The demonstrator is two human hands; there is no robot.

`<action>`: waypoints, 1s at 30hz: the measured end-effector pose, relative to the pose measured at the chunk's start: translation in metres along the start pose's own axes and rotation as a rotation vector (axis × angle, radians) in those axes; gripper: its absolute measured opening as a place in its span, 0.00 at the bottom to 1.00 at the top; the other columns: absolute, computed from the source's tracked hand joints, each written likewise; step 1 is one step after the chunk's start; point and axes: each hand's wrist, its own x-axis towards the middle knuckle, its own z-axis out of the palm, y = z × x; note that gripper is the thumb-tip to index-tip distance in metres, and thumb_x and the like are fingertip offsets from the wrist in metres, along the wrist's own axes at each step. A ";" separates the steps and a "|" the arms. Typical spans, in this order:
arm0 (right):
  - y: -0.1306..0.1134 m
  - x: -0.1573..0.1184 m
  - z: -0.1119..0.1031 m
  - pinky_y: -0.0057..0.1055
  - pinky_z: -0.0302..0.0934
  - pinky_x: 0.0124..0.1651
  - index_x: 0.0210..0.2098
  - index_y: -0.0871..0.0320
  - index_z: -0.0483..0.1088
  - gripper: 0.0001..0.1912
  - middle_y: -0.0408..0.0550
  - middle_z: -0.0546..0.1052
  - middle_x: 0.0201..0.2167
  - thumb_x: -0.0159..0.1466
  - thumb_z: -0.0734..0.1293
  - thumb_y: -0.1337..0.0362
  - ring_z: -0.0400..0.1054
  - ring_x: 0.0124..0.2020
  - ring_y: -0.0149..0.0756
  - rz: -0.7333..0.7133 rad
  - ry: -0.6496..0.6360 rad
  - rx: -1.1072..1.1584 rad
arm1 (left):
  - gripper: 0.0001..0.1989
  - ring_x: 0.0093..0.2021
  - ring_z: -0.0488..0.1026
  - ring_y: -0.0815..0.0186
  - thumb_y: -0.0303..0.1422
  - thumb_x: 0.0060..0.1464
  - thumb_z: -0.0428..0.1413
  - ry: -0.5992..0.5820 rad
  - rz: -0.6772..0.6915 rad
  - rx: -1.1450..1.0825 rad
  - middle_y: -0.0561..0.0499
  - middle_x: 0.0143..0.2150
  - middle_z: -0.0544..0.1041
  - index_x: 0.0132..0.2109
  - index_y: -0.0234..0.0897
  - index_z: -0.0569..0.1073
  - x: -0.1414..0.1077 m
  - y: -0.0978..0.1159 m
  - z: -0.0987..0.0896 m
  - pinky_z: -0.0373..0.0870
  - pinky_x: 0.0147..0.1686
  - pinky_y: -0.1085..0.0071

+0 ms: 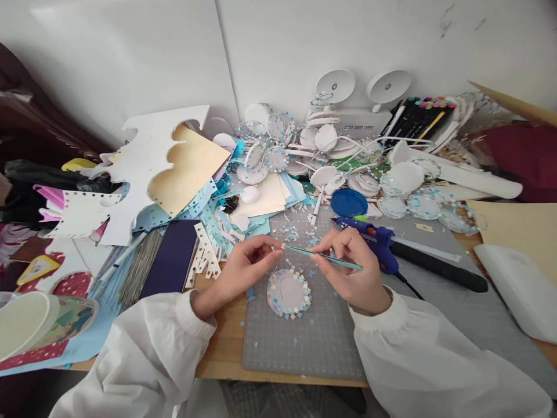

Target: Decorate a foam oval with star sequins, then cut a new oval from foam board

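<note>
My right hand [352,267] pinches a teal pair of tweezers [343,262], whose tips point left. At those tips is a small pale star [283,247], touching the fingertips of my left hand [250,264]. The thumb and forefinger of my left hand are pressed close together there. Just below, a round white disc [287,293] lies on the grey cutting mat [304,354], ringed with small blue, white and cream stars. Loose stars [288,232] are scattered on the mat beyond my hands.
A blue glue gun [383,247] and a black-handled tool [439,267] lie at the right. Behind are a blue lid [348,202] and piled white discs [326,139]. Wire stems [141,270], a dark blue box [169,258] and a tub [43,325] stand left.
</note>
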 end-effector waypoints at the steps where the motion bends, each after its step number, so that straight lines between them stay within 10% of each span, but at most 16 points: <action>1: 0.000 0.000 0.000 0.35 0.62 0.35 0.28 0.53 0.53 0.15 0.43 0.68 0.28 0.61 0.65 0.72 0.69 0.33 0.38 -0.006 -0.004 0.006 | 0.12 0.26 0.62 0.71 0.40 0.55 0.56 -0.002 -0.002 -0.004 0.54 0.25 0.68 0.41 0.36 0.74 0.000 0.000 0.000 0.57 0.26 0.75; 30: 0.001 0.001 0.002 0.31 0.60 0.37 0.29 0.54 0.53 0.15 0.43 0.69 0.29 0.61 0.66 0.72 0.67 0.34 0.33 0.100 0.010 0.203 | 0.11 0.29 0.67 0.71 0.38 0.56 0.56 0.002 0.052 0.030 0.51 0.30 0.75 0.37 0.33 0.75 0.002 0.008 0.000 0.63 0.29 0.77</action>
